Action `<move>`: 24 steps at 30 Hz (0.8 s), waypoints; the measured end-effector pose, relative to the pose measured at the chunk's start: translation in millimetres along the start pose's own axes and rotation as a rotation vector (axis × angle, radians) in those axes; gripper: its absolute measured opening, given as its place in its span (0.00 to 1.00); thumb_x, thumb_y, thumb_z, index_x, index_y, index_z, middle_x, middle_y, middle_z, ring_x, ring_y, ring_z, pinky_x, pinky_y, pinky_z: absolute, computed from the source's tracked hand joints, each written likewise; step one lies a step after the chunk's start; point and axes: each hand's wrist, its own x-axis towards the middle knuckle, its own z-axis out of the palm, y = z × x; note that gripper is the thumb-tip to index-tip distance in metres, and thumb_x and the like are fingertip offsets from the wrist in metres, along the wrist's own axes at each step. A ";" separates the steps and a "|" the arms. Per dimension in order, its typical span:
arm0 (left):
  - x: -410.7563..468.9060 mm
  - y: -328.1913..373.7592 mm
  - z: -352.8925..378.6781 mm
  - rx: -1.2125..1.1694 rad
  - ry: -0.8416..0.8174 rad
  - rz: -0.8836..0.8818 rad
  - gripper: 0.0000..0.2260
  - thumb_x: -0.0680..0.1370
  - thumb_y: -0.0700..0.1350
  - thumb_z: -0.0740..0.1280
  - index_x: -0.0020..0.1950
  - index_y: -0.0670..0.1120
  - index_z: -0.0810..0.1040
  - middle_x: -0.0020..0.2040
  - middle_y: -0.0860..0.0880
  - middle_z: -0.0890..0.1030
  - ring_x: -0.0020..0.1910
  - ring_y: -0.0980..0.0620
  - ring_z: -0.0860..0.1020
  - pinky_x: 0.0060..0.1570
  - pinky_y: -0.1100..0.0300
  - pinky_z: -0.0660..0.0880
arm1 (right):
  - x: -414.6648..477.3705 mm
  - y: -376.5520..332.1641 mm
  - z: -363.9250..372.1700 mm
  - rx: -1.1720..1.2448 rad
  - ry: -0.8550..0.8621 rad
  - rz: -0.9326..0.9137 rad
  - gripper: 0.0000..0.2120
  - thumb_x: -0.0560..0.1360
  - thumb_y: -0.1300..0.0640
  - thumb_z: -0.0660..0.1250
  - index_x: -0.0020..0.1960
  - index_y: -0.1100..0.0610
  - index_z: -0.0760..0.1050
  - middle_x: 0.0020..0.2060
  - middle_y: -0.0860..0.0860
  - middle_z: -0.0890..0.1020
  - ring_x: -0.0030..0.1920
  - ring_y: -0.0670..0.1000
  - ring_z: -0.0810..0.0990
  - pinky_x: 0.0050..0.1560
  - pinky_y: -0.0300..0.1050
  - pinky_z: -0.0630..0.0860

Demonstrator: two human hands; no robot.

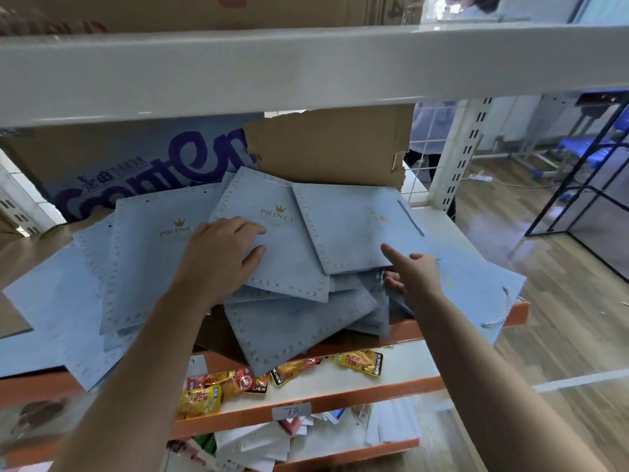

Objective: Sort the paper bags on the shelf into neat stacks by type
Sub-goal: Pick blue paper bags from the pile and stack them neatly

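- While my left hand (221, 257) lies palm down with its fingers spread and relaxed, it presses on the middle bag (272, 240), a pale blue one printed with a gold crown and "PRINCE".
- My right hand (413, 274) pinches the near corner of the right bag (347, 226), with my thumb stretched over the top and the other fingers (394, 284) tucked beneath its edge.
- The right bag overlaps the middle bag's right side and lies tilted.
- The paper bags (146, 267) form a loose, overlapping heap across the shelf (439, 216), all lying flat but turned at different angles.
- Several of them hang out over the shelf's orange front edge.
- Most of them show a dotted border.
- At the far right a plainer blue bag (476, 284) with a rope handle (503, 308) sticks out past the shelf's corner.
- Behind the heap stands a cardboard box (136, 165) with big purple lettering.
- Just beside the box, to its right, is a torn brown cardboard sheet (326, 144).
- On the lower shelf (408, 362), red and yellow snack packets (218, 390) lie scattered near the front.
- A handwritten price tag (291, 411) is fixed to the lower shelf's orange edge.
- Further down, loose white papers (272, 441) lie in a jumble.
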 end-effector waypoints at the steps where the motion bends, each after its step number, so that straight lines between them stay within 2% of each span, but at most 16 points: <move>1: 0.5 0.1 0.8 -0.002 -0.003 -0.004 0.13 0.78 0.48 0.66 0.61 0.46 0.78 0.57 0.47 0.81 0.55 0.46 0.78 0.55 0.50 0.72 | 1.2 1.8 2.5 0.108 0.038 0.034 0.29 0.71 0.59 0.75 0.63 0.58 0.60 0.44 0.60 0.72 0.32 0.52 0.74 0.30 0.43 0.76; 3: 1.2 -1.5 1.9 -0.004 -0.009 -0.015 0.13 0.78 0.48 0.66 0.61 0.46 0.78 0.57 0.47 0.80 0.55 0.46 0.78 0.56 0.50 0.72 | 4.5 3.5 5.5 0.247 0.103 0.045 0.30 0.71 0.66 0.73 0.63 0.58 0.58 0.42 0.58 0.71 0.31 0.52 0.73 0.28 0.41 0.73; 6: 4.0 -5.9 3.2 0.009 -0.018 -0.077 0.15 0.78 0.48 0.65 0.62 0.45 0.77 0.59 0.46 0.79 0.57 0.45 0.76 0.55 0.48 0.72 | 7.8 0.2 1.6 0.297 0.124 0.016 0.27 0.72 0.71 0.68 0.63 0.57 0.57 0.43 0.56 0.69 0.31 0.50 0.70 0.23 0.37 0.71; 9: 10.9 -7.9 3.4 0.096 -0.130 -0.277 0.20 0.78 0.53 0.62 0.67 0.44 0.72 0.64 0.44 0.74 0.60 0.42 0.72 0.56 0.47 0.71 | 13.7 -2.6 -5.4 0.295 0.106 -0.002 0.29 0.72 0.72 0.66 0.66 0.56 0.58 0.50 0.57 0.70 0.34 0.50 0.70 0.32 0.43 0.69; 12: 18.5 -7.6 2.3 0.107 -0.219 -0.459 0.29 0.76 0.60 0.63 0.70 0.41 0.66 0.65 0.40 0.70 0.62 0.39 0.70 0.56 0.47 0.71 | 13.9 -5.9 -10.2 0.242 0.092 -0.014 0.26 0.71 0.70 0.65 0.63 0.53 0.60 0.45 0.54 0.70 0.41 0.51 0.73 0.41 0.46 0.70; 14: 23.4 -10.2 1.9 0.039 -0.227 -0.542 0.34 0.73 0.62 0.67 0.68 0.39 0.66 0.63 0.37 0.71 0.60 0.38 0.71 0.55 0.48 0.71 | 13.3 -6.4 -11.5 0.153 0.004 -0.044 0.18 0.69 0.70 0.66 0.55 0.58 0.67 0.43 0.56 0.73 0.40 0.53 0.74 0.39 0.46 0.68; 15: 25.1 -12.0 1.7 0.020 -0.230 -0.569 0.36 0.71 0.63 0.69 0.66 0.38 0.67 0.61 0.36 0.72 0.59 0.38 0.72 0.54 0.48 0.71 | 10.9 -7.3 -10.7 0.080 -0.036 -0.066 0.11 0.69 0.70 0.66 0.47 0.60 0.69 0.39 0.56 0.73 0.36 0.53 0.72 0.35 0.46 0.66; 16: 26.5 -13.6 1.3 0.009 -0.239 -0.584 0.36 0.70 0.63 0.70 0.63 0.37 0.68 0.59 0.36 0.73 0.57 0.39 0.73 0.52 0.49 0.71 | 11.8 -6.6 -10.6 0.002 -0.065 -0.097 0.09 0.70 0.70 0.66 0.43 0.61 0.68 0.36 0.56 0.73 0.33 0.53 0.71 0.33 0.45 0.64; 17: 27.1 -14.9 0.6 -0.003 -0.251 -0.591 0.35 0.69 0.64 0.71 0.60 0.37 0.69 0.56 0.36 0.74 0.54 0.40 0.74 0.50 0.50 0.71 | 11.3 -6.7 -9.3 -0.064 -0.095 -0.129 0.08 0.71 0.69 0.67 0.43 0.61 0.69 0.37 0.57 0.75 0.33 0.53 0.73 0.33 0.46 0.67; 18: 27.1 -15.3 -1.1 -0.023 -0.256 -0.598 0.32 0.68 0.64 0.71 0.55 0.37 0.71 0.53 0.38 0.75 0.50 0.42 0.73 0.46 0.52 0.70 | 11.8 -6.7 -7.7 -0.091 -0.129 -0.161 0.08 0.72 0.68 0.67 0.48 0.62 0.70 0.41 0.58 0.78 0.37 0.55 0.77 0.36 0.46 0.72; 20: 25.0 -15.2 -4.5 -0.096 -0.233 -0.628 0.27 0.67 0.62 0.73 0.45 0.40 0.70 0.44 0.43 0.75 0.41 0.48 0.71 0.36 0.57 0.67 | 12.1 -8.4 -4.4 -0.104 -0.209 -0.198 0.16 0.74 0.65 0.68 0.60 0.62 0.69 0.52 0.58 0.80 0.49 0.57 0.82 0.40 0.48 0.80; 21: 24.0 -15.5 -5.9 -0.129 -0.211 -0.651 0.26 0.67 0.61 0.74 0.43 0.41 0.70 0.41 0.45 0.74 0.39 0.49 0.71 0.34 0.57 0.65 | 11.8 -10.1 -2.9 -0.117 -0.234 -0.208 0.19 0.75 0.63 0.68 0.63 0.60 0.66 0.53 0.56 0.79 0.50 0.57 0.81 0.39 0.48 0.80; 22: 24.0 -16.4 -6.4 -0.150 -0.185 -0.672 0.26 0.66 0.61 0.74 0.45 0.40 0.71 0.41 0.45 0.75 0.40 0.47 0.72 0.35 0.57 0.66 | 11.5 -12.0 -1.7 -0.126 -0.252 -0.209 0.19 0.77 0.61 0.67 0.64 0.57 0.64 0.53 0.53 0.78 0.50 0.55 0.81 0.36 0.46 0.80; 24: 23.6 -19.6 -7.0 -0.180 -0.116 -0.709 0.29 0.67 0.59 0.75 0.53 0.37 0.74 0.49 0.41 0.78 0.48 0.42 0.76 0.41 0.54 0.69 | 11.5 -14.6 1.6 -0.115 -0.282 -0.208 0.19 0.79 0.59 0.64 0.65 0.51 0.60 0.50 0.49 0.77 0.49 0.52 0.80 0.34 0.44 0.79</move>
